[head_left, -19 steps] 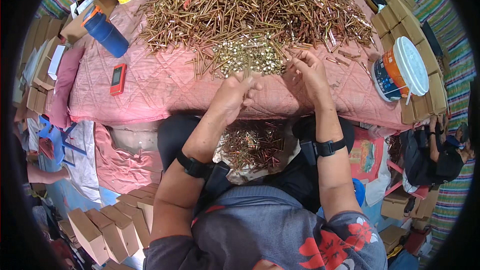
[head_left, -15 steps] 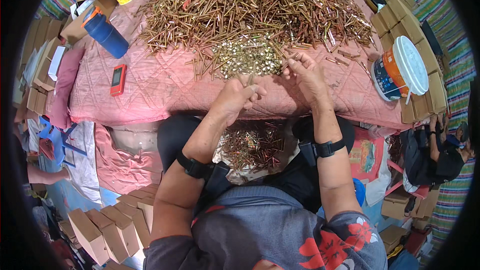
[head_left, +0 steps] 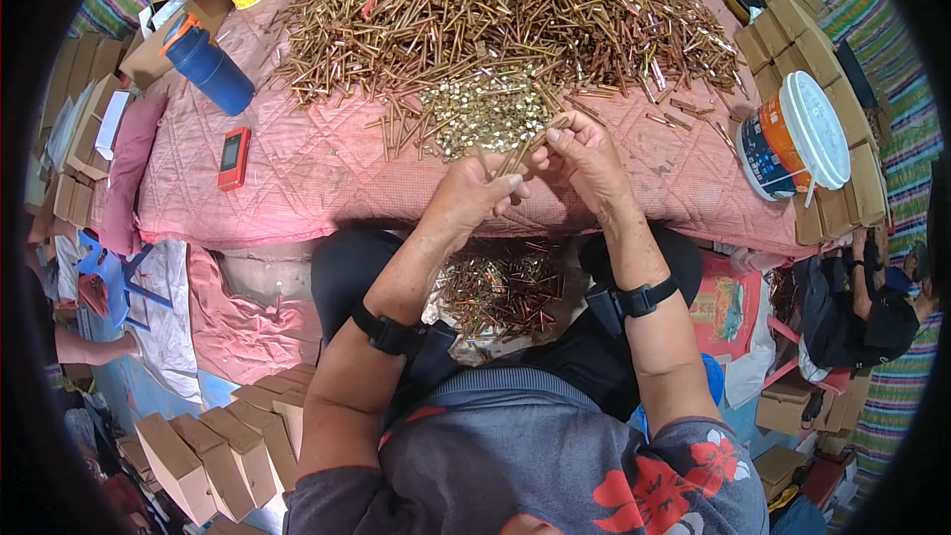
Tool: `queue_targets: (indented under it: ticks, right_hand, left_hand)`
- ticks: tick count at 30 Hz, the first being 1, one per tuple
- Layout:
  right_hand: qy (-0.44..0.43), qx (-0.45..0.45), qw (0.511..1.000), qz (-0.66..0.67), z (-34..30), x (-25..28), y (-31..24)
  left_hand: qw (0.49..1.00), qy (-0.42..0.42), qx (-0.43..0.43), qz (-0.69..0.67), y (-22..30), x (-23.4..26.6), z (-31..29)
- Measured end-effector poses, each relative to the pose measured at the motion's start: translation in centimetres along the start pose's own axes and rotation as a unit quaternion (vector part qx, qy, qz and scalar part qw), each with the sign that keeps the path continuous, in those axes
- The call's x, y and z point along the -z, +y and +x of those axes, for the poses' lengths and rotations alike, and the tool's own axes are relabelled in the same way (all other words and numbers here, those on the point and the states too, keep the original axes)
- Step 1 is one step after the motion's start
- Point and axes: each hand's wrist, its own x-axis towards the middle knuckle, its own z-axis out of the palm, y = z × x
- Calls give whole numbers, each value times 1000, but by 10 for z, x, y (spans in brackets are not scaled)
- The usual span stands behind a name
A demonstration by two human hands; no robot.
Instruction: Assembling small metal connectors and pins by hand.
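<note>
My left hand [head_left: 474, 196] is closed around slim brass-coloured metal rods [head_left: 515, 156], which stick up slantwise between thumb and fingers; how many is hard to tell. My right hand [head_left: 588, 163] pinches at their upper end, its thumb and forefinger pressed together. Both hands hover over the front of the pink quilted cover, close together. Just beyond them lies a patch of small shiny pieces, nut-like in look [head_left: 485, 111]. Behind that spreads a large heap of similar rods [head_left: 495, 15]. More rods [head_left: 503, 289] are gathered below, between my knees.
On the pink cover [head_left: 297, 183] at left are a blue bottle [head_left: 213, 69] and a small red device with a screen [head_left: 234, 159]. A white-lidded bucket [head_left: 792, 139] stands at right. Cardboard boxes [head_left: 213, 461] line both sides. Another person [head_left: 862, 312] sits at far right.
My right hand has moved left and slightly nearer, meeting the rods in my left hand. The left hand has shifted little.
</note>
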Motion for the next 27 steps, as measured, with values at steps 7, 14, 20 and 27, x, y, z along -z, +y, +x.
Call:
queue_targets:
  ticks: [7, 14, 20, 27]
  right_hand:
    - [18, 12, 1000, 3, 0, 3, 1]
    - [27, 34, 999, 11, 0, 2, 2]
    - [-4, -28, 998, -55, -2, 5, 1]
    - [-51, -60, 982, -170, -8, -11, -6]
  left_hand:
    - [999, -21, -5, 26, -3, 5, 1]
    - [992, 0, -18, 127, -8, 7, 4]
    - [975, 26, -56, 215, -8, 7, 5]
    - [1000, 17, 0, 8, -9, 8, 5]
